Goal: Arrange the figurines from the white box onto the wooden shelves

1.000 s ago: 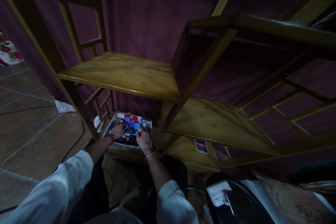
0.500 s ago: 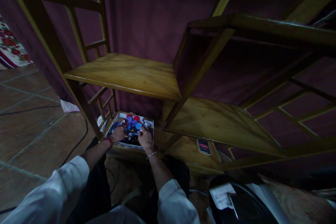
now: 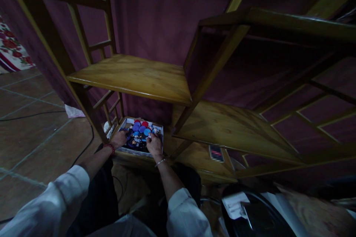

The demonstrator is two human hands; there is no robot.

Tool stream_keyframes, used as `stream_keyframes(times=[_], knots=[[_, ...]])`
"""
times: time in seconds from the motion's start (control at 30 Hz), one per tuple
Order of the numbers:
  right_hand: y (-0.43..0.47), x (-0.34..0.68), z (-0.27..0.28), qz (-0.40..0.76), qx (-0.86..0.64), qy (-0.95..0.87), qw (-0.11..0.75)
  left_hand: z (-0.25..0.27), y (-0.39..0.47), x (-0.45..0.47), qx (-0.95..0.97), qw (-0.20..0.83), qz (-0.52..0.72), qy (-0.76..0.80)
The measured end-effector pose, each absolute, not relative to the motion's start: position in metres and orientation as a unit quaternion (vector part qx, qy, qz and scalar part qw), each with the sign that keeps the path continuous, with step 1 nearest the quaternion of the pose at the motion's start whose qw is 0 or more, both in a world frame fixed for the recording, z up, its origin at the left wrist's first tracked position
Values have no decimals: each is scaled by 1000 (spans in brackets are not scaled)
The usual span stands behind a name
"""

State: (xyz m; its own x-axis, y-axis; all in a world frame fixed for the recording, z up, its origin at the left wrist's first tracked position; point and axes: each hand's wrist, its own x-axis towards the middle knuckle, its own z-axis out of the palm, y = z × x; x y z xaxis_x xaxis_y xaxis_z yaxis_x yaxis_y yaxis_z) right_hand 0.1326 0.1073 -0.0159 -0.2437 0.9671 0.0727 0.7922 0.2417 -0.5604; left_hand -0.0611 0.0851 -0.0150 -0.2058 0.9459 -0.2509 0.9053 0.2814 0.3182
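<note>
A shallow white-rimmed box (image 3: 162, 133) on the low shelf holds small figures (image 3: 136, 142) and several round discs in red, purple and blue. At its left side, my left hand (image 3: 119, 139) reaches over the rim with a red bead bracelet on the wrist. Its fingertips are dark and too small to make out. Over the box's right part, my right hand (image 3: 154, 144), wearing a silvery bracelet, has thumb and fingers pinched together. Something small and whitish shows at those fingertips, just below a light blue disc (image 3: 147, 132). What it is cannot be made out.
A wooden shelf board (image 3: 133, 76) juts out above the box, and another board (image 3: 217, 126) extends to the right. A blurred dark packet (image 3: 216, 153) lies on the lower right shelf. A black chair (image 3: 258, 214) with papers and a phone-like object stands at lower right.
My left hand has drawn back leftward from the middle of the box to its left edge, uncovering more of the figures. My right hand stays almost where it was, still pinched.
</note>
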Motion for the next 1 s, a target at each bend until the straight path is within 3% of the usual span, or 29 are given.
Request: stream_keyframes(times=[0.67,1.0], knots=[[107,132,-13,213,-587,-758,188,-15,87,-56,549,211,114,800],[109,132,-21,214,-582,-761,195,-22,80,-54,652,202,72,727]])
